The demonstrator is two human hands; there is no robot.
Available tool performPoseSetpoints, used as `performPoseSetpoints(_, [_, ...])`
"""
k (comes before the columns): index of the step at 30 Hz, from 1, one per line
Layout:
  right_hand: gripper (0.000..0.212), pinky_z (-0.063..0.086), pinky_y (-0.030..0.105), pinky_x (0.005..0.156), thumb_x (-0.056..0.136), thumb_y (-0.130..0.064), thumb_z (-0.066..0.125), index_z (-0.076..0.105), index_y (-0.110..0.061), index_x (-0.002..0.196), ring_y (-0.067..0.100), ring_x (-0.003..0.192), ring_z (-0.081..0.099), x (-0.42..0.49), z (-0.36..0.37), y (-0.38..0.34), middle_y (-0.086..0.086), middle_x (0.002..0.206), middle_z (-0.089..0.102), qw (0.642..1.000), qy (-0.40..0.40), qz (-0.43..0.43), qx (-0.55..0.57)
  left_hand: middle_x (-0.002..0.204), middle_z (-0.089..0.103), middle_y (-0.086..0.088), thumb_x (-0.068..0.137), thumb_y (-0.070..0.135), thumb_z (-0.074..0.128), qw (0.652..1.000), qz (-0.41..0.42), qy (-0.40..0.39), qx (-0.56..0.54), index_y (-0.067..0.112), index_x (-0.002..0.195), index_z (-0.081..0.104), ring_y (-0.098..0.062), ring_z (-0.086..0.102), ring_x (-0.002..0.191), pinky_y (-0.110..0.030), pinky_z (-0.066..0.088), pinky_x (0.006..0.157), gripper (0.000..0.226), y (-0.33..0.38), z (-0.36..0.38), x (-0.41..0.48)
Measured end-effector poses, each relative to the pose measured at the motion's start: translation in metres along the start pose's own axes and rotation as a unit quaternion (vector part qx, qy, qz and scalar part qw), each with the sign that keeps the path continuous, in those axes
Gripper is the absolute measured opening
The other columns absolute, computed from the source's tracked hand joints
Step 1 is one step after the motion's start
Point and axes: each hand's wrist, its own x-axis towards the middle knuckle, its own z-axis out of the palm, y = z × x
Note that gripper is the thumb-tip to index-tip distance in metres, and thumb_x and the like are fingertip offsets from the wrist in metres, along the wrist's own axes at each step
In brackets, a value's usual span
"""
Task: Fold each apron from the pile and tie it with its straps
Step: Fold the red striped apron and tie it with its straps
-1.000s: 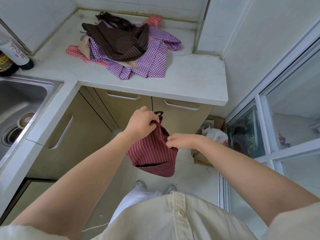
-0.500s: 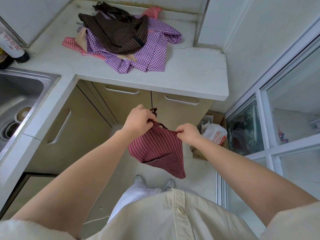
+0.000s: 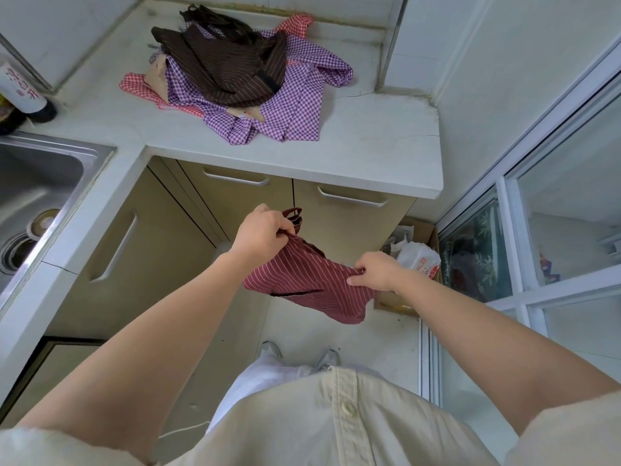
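Apron held: red striped apron (image 3: pixel 302 277) is hanging in the air in front of the cabinet doors (image 3: pixel 339 227), below the tabletop (image 3: pixel 369 156) edge and above the floor
Left grip: left grip (image 3: pixel 265 232) is curling its fingers tightly round the apron's upper left edge and bunching the cloth there; a dark red strap loop (image 3: pixel 293 215) is sticking up just past the knuckles
Right grip: right grip (image 3: pixel 376 272) is pinching the apron's right edge between thumb and curled fingers, sitting lower in view than the left grip
Cloth between grips: the striped fabric is stretching from one grip to the other, with its lower part sagging beneath both and a corner drooping under the right grip
Pile: the remaining aprons are lying heaped on the tabletop near the back wall, well apart from both grips; a brown striped apron (image 3: pixel 228 68) is resting on top, a purple checked apron (image 3: pixel 289 109) is spreading out beneath it toward the front edge, and a red checked apron (image 3: pixel 137 85) is peeking out at the left
Around: a steel sink (image 3: pixel 84 153) is sitting at the left with a bottle (image 3: pixel 23 92) standing beside it; a cardboard box (image 3: pixel 421 230) holding a white bag (image 3: pixel 418 260) is sitting on the floor at the right
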Motion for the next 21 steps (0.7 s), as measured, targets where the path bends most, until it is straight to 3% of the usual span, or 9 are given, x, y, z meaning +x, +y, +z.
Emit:
performPoseSetpoints(3, [0.020,0.049,0.032,0.074,0.094,-0.031,0.065,0.072,-0.013,0.097,0.017,0.079,0.062,-0.003,0.001,0.013,0.002,0.086,0.069,0.992,-0.008,-0.035,0.119,0.096,0.065,-0.006,0.086,0.000,0.059,1.000,0.010,-0.008,-0.009,0.021,0.092,0.076,-0.018,0.045,0.090,-0.025,0.036,0.078,0.028,0.000,-0.001,0.002])
performPoseSetpoints(6, [0.009,0.039,0.023,0.067,0.096,-0.022,0.062,0.070,-0.018,0.096,0.003,0.068,0.051,-0.004,0.000,0.016,-0.013,0.073,0.056,0.988,0.028,-0.068,0.139,0.097,0.066,-0.006,0.085,-0.004,0.058,0.999,0.023,-0.004,-0.025,0.018,0.093,0.077,-0.018,0.046,0.092,-0.026,0.039,0.080,0.031,0.001,0.000,0.004])
performPoseSetpoints(8, [0.015,0.036,0.023,0.062,0.097,-0.027,0.060,0.068,-0.018,0.088,0.005,0.061,0.044,-0.003,-0.001,0.011,-0.011,0.067,0.050,0.994,-0.056,-0.055,0.078,0.095,0.069,-0.003,0.083,-0.008,0.059,0.998,0.048,-0.014,-0.041,0.014,0.094,0.078,-0.016,0.046,0.093,-0.026,0.040,0.083,0.031,0.004,0.001,0.003])
performPoseSetpoints(10, [0.027,0.043,0.028,0.064,0.099,-0.030,0.056,0.070,-0.009,0.090,0.015,0.067,0.053,-0.001,0.001,0.003,-0.001,0.073,0.060,0.994,-0.094,-0.045,-0.036,0.094,0.072,-0.001,0.082,-0.011,0.059,0.993,0.075,-0.055,-0.072,0.013,0.091,0.079,-0.005,0.047,0.090,-0.013,0.038,0.081,0.032,0.007,0.000,0.001])
performPoseSetpoints(12, [0.026,0.052,0.036,0.080,0.098,-0.028,0.055,0.073,-0.012,0.108,0.025,0.090,0.064,0.005,0.004,-0.004,0.004,0.098,0.072,0.995,-0.021,-0.062,-0.079,0.091,0.074,-0.001,0.080,-0.015,0.057,0.984,0.099,-0.101,-0.108,0.013,0.086,0.079,0.007,0.052,0.083,0.000,0.034,0.076,0.036,0.014,-0.001,-0.001])
performPoseSetpoints(14, [0.026,0.052,0.039,0.088,0.097,-0.023,0.055,0.072,-0.022,0.116,0.026,0.099,0.065,0.007,0.004,-0.013,0.001,0.110,0.073,0.994,0.042,-0.095,-0.041,0.083,0.072,0.004,0.077,-0.018,0.056,0.973,0.122,-0.122,-0.152,0.014,0.082,0.079,0.009,0.058,0.081,0.000,0.036,0.079,0.040,0.017,-0.002,-0.002])
performPoseSetpoints(17, [0.030,0.050,0.038,0.090,0.097,-0.018,0.053,0.069,-0.026,0.122,0.025,0.103,0.064,0.010,0.004,-0.020,0.001,0.116,0.071,0.990,0.065,-0.126,0.003,0.079,0.067,0.011,0.076,-0.022,0.053,0.966,0.123,-0.120,-0.194,0.013,0.082,0.078,0.012,0.058,0.082,0.000,0.036,0.082,0.043,0.020,-0.007,-0.003])
performPoseSetpoints(21, [0.031,0.045,0.039,0.089,0.099,-0.016,0.051,0.067,-0.019,0.126,0.031,0.103,0.057,0.012,0.008,-0.021,0.014,0.109,0.058,0.984,0.070,-0.162,0.008,0.079,0.066,0.008,0.074,-0.025,0.051,0.961,0.128,-0.116,-0.218,0.006,0.085,0.078,0.011,0.058,0.083,-0.001,0.038,0.082,0.042,0.020,-0.014,-0.005])
